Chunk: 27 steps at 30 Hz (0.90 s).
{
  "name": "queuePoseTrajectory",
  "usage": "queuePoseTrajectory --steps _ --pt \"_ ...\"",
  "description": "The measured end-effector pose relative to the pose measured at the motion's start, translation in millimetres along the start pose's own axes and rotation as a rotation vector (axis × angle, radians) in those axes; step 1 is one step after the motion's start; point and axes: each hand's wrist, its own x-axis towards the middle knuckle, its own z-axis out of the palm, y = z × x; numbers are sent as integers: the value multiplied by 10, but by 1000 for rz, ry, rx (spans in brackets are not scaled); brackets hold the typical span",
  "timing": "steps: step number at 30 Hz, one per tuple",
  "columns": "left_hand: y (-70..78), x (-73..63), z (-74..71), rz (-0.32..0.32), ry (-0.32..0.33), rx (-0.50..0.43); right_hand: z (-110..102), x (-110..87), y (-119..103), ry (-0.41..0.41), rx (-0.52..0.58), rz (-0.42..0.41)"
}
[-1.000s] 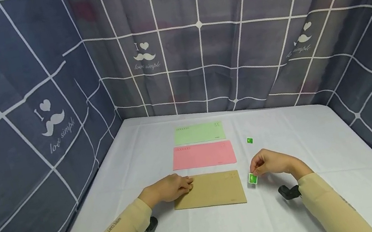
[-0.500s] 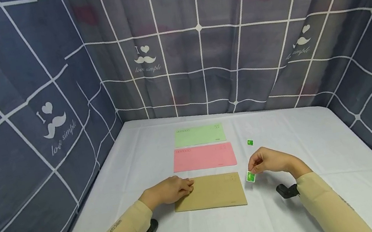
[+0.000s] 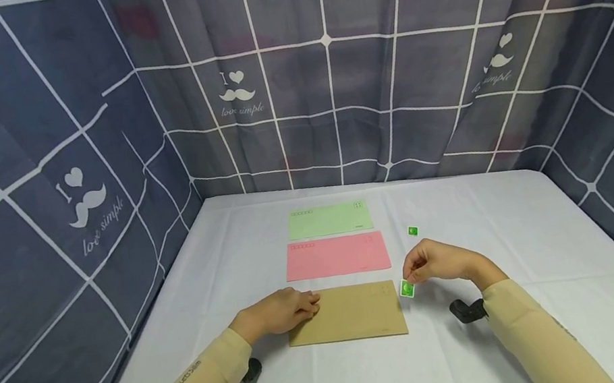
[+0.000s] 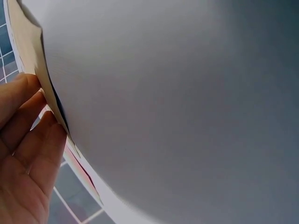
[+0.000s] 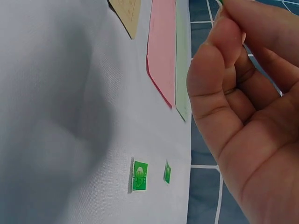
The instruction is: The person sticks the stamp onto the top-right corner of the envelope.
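Note:
My left hand rests with extended fingers on the left end of a brown envelope, which lies flat on the table. In the head view, my right hand pinches a small green stamp with a white border between thumb and fingertips, just off the envelope's right edge. Only a sliver of that held stamp shows at the top of the right wrist view. Two more green stamps lie on the cloth there, a nearer stamp and a farther stamp; my right hand hides one of them from the head camera.
Beyond the brown envelope lie a pink envelope and, behind it, a light green envelope. A white cloth covers the table. Dark checked curtains enclose the back and both sides.
My right hand has shifted slightly left and away from me, bringing the pinched stamp closer to the brown envelope's right edge. The left hand has stayed put.

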Motion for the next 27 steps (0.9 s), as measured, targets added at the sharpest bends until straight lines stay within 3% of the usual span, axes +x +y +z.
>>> queuePoseTrajectory --steps 10,20,27 --pt "-36 3 17 19 17 -16 2 14 -39 -5 5 16" --pt "-3 0 -4 -26 -22 14 -11 40 -67 -1 6 13" --pt "22 -11 -13 -38 -23 -19 -13 71 -76 -4 4 8"
